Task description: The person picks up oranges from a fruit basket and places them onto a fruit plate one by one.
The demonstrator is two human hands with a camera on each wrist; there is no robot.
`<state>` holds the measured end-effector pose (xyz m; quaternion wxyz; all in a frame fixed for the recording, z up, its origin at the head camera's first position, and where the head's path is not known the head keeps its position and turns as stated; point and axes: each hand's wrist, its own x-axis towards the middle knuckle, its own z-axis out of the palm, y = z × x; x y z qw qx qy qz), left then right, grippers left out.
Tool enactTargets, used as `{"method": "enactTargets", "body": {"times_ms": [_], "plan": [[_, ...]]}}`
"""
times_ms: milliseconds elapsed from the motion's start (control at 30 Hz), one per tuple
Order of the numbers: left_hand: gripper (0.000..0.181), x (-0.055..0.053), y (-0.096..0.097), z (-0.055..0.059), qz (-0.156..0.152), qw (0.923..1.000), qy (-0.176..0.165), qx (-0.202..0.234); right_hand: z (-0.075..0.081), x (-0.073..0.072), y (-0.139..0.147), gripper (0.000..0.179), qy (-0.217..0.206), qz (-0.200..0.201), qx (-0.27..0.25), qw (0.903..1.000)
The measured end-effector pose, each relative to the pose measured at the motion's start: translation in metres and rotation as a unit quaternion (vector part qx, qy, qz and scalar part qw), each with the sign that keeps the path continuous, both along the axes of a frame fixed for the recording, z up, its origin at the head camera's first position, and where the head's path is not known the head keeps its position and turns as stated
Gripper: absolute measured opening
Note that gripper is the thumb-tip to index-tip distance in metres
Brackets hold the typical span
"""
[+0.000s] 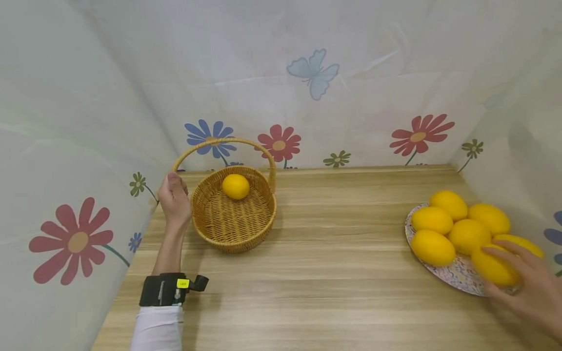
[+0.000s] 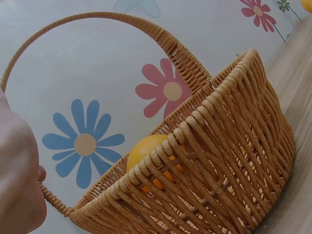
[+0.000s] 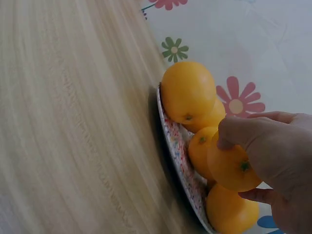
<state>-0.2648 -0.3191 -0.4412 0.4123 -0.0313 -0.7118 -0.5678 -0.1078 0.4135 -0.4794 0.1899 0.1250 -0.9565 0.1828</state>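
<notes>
My left hand (image 1: 175,200) grips one side of the arched handle (image 1: 228,140) of a woven wicker basket (image 1: 232,243), which stands on the table. A single orange (image 1: 235,186) lies inside against the basket's back wall; its lower part hides behind the weave in the left wrist view. On the right, my right hand (image 1: 533,287) holds an orange (image 3: 234,165) at the near side of a patterned plate (image 1: 461,274), thumb and fingers on opposite sides of it. Several more oranges (image 1: 470,236) sit grouped on that plate.
The wood-grain table (image 1: 329,253) spans between basket and plate. White sheeting (image 1: 246,63) printed with flowers and a butterfly rises behind and at both sides, close to the plate on the right. A black strap (image 1: 162,290) circles my left wrist.
</notes>
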Motion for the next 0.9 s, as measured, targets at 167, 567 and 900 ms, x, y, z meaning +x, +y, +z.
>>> {"method": "enactTargets", "body": {"times_ms": [167,567,900], "plan": [[0.063,-0.001,0.000,0.000,0.011,0.9999,0.002,-0.003,-0.010,0.001,0.008,0.081,0.020,0.030,0.018,0.9992],[0.065,0.001,0.002,0.002,0.010,0.9999,-0.007,0.000,-0.016,-0.001,0.011,0.082,-0.015,0.021,0.043,0.9987],[0.066,0.001,0.002,0.003,0.013,0.9999,-0.004,-0.002,-0.021,-0.001,0.014,0.082,-0.014,0.033,0.061,0.9975]]}}
